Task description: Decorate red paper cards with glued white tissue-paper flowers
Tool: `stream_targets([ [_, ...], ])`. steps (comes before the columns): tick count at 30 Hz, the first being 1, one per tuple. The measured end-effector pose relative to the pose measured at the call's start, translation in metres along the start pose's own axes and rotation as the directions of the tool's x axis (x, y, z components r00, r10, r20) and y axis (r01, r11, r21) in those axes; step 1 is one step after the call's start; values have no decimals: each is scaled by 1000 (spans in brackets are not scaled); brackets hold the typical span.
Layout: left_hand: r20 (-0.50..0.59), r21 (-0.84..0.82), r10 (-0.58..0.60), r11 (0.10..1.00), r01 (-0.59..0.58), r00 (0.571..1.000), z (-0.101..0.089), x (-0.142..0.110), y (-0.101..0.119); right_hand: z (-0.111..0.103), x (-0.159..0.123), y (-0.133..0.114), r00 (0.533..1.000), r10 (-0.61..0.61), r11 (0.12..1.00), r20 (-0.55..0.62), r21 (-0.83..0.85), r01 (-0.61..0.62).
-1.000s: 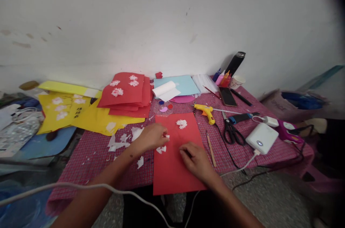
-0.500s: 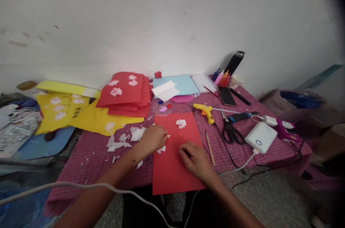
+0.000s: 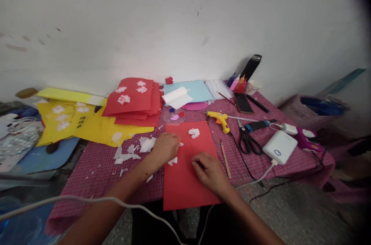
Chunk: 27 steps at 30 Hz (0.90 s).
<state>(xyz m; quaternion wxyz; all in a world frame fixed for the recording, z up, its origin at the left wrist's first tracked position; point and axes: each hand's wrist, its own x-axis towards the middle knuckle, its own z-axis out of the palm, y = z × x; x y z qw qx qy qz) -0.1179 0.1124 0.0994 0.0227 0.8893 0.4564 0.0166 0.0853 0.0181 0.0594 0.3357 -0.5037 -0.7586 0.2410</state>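
Observation:
A red paper sheet [image 3: 185,191] lies in front of me, with a crumpled white paper flower [image 3: 194,133] near its top. My left hand [image 3: 165,147] is closed over the sheet's left edge. A small white scrap [image 3: 181,144] shows by its fingertips, and a torn white tissue piece [image 3: 172,161] lies just below; what the fingers grip is hidden. My right hand [image 3: 209,171] rests on the right part of the sheet, fingers curled and thumb against them; anything in them is too small to make out. Torn white paper pieces [image 3: 147,144] lie left of the sheet.
To the right are a yellow glue gun [image 3: 220,119], scissors [image 3: 248,142], a wooden stick [image 3: 225,160], a phone [image 3: 243,102] and a white power bank [image 3: 279,147]. Red sheets with flowers [image 3: 130,100] are stacked behind left, beside yellow paper [image 3: 101,131]. A white cable [image 3: 116,199] crosses in front.
The camera view has shifted very slightly. Both hands keep nearly the same place and shape over the red sheet.

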Motion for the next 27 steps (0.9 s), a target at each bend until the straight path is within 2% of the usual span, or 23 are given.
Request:
stream_targets([
  [6,-11,-56,9,998,-9,1000,-2,-4,0,0,0,0,1000,8,1000,4,6,-8],
  [11,20,-86,10,996,-8,1000,-4,-3,2,1,0,1,1000,2,1000,-10,1,-2],
  [19,33,-65,38,997,-36,999,1,2,-3,0,0,0,1000,5,1000,3,2,-6],
  [27,-22,-72,44,996,-46,999,2,4,-3,0,0,1,1000,23,1000,11,3,-23],
])
